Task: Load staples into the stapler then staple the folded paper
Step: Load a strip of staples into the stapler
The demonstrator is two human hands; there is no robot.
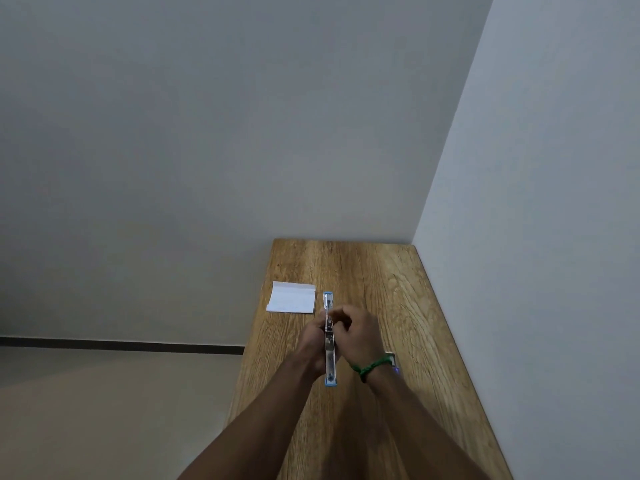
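Our two forearms reach forward over the near part of the tabletop (381, 278), and the right wrist wears a green band (371, 367). The left hand (311, 342) grips the stapler (330, 356) from its left side. The right hand (362, 336), fingers curled, pinches it at the hinge. The stapler is swung open flat, lengthwise, mid-tabletop between both hands. Beyond, the folded paper (292, 297) lies at the left edge, just beside the stapler's far tip.

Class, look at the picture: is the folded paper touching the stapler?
Apart. The head view shows a strip of bare table between the folded paper and the stapler.
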